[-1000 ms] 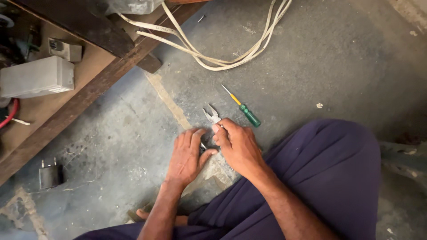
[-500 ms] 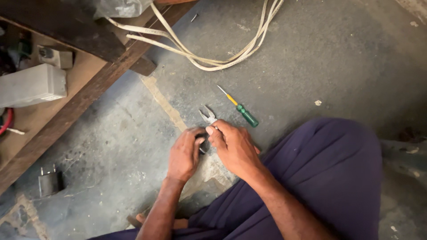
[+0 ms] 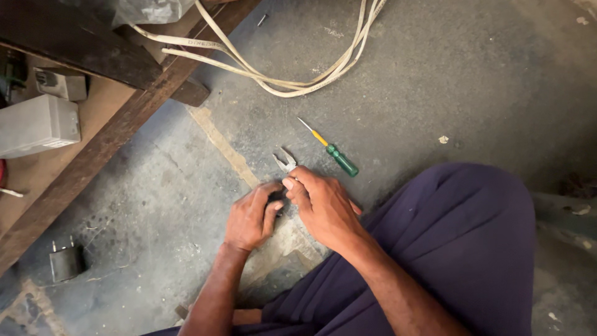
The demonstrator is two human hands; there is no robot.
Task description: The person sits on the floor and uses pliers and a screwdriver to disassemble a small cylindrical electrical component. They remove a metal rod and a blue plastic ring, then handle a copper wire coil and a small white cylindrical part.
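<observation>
- A knee in dark purple cloth (image 3: 460, 249) is filling the near right of the view, the person sitting low on a grey concrete floor (image 3: 472, 81).
- The left hand (image 3: 252, 214) and the right hand (image 3: 323, 202) are meeting just in front of it, fingers curled together over a small dark thing that is mostly hidden between them; what it is cannot be told.
- Pliers (image 3: 285, 160) are lying on the floor, their open metal nose sticking out just beyond the right hand's fingertips.
- A green-handled screwdriver (image 3: 333, 152) is lying just beside them, to the right.
- A small black plug adapter (image 3: 65, 261) is sitting well off to the left.
- Farther off, a flat white cable (image 3: 292, 84) is looping across the floor beside a slanting wooden beam (image 3: 118, 134).
</observation>
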